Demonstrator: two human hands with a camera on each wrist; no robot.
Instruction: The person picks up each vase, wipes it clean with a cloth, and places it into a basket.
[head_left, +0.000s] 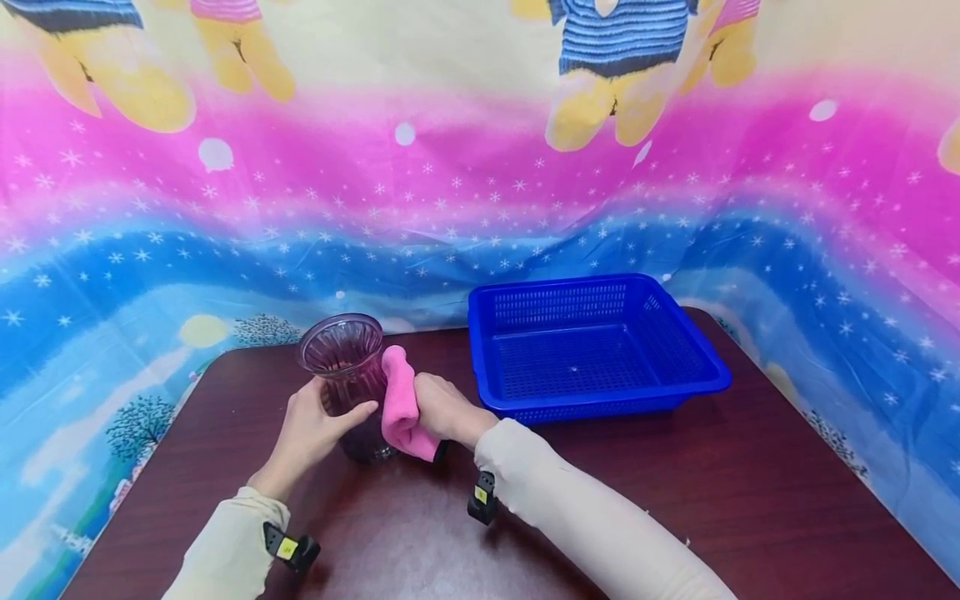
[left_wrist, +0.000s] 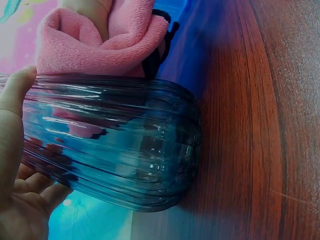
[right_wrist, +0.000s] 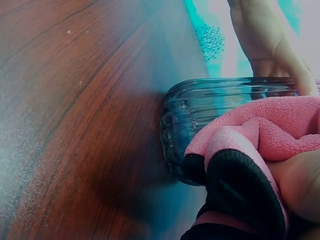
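Observation:
A ribbed, purple-tinted glass vase (head_left: 342, 343) with a flared rim stands upright on the left part of the table. My left hand (head_left: 309, 429) grips its side, with the thumb across the near face and the fingers wrapping round behind, seen through the glass in the left wrist view. My right hand (head_left: 448, 408) holds a folded pink cloth (head_left: 401, 398) with black edging against the vase's right side. In the right wrist view the cloth (right_wrist: 270, 120) covers part of the vase (right_wrist: 185, 120), and most of the right fingers are hidden in its folds.
Right of the vase, a blue perforated plastic basket (head_left: 573, 400) sits near the back of the dark wood table (head_left: 405, 533). A patterned curtain (head_left: 465, 208) hangs along the table's back and sides.

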